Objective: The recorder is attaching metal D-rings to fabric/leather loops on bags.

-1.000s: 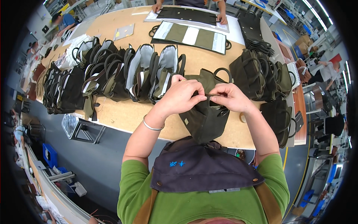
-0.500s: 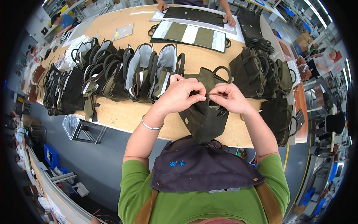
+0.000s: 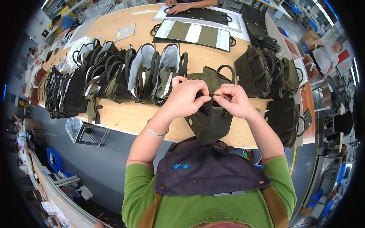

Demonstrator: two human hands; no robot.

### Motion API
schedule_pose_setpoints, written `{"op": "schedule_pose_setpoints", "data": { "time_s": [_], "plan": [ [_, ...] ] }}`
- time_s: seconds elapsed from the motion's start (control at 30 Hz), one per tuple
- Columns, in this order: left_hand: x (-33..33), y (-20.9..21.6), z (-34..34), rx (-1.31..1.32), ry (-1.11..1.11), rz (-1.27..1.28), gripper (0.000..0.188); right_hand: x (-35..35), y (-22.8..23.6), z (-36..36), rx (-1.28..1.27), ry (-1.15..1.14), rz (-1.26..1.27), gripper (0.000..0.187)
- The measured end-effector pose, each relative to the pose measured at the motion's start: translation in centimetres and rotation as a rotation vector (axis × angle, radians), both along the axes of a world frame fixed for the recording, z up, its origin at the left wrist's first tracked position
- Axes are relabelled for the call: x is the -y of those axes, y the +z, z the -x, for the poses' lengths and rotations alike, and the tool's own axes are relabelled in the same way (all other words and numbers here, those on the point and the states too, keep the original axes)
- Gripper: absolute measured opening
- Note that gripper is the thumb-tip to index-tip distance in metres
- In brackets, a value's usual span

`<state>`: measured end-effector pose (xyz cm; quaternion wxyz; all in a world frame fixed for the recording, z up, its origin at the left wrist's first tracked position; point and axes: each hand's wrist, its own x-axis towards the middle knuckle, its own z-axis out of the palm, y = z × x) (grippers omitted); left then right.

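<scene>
Our left hand (image 3: 186,98) and right hand (image 3: 236,100) are working close together, thumb and finger of each pinching what looks like a zipper (image 3: 219,95), a short stretch of it showing between our fingertips. The zipper is lying at the mouth of a dark green bag (image 3: 210,125), which is resting at the near edge of the table (image 3: 121,114), just in front of our apron (image 3: 209,171). A round handle (image 3: 227,66) is standing up behind our hands.

We are judging the bag light and soft, its walls bending easily but not slippery or fragile; the zipper is probably feeling narrow and stiffer, so fingertips are suiting it, while the side walls or handle are offering the better hold for the whole bag.

Farther out, grey-lined bags (image 3: 143,68) are standing to our left, more dark bags (image 3: 251,72) to our right.

Against half a second ago, we are keeping nearly the same pinch. Across the table, a co-worker's hand (image 3: 180,8) is now resting near the left end of a dark panel (image 3: 203,15), rather than at its right end.
</scene>
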<state>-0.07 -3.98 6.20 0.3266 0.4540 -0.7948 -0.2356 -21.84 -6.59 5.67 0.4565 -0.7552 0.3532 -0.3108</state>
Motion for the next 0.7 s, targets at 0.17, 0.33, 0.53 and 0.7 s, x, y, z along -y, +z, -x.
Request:
{"op": "schedule_pose_setpoints", "data": {
  "time_s": [0.17, 0.33, 0.53, 0.7],
  "plan": [
    [-0.5, -0.2, 0.4, -0.025, 0.038, -0.011, 0.011, -0.4, -0.4, 0.2, -0.014, -0.037, -0.006, 0.007],
    [-0.8, -0.4, 0.1, 0.042, 0.01, 0.057, 0.011, -2.0, 0.8, -0.1, -0.124, -0.188, 0.318, 0.018],
    [-0.5, -0.3, -0.1, -0.001, -0.053, 0.071, 0.009, -3.7, -1.1, 0.1, -0.254, -0.176, 0.523, 0.03],
    [-0.5, 0.1, -0.3, 0.026, -0.075, 0.047, 0.01, -4.0, -1.6, -0.3, -0.261, -0.188, 0.403, 0.021]
  ]
}}
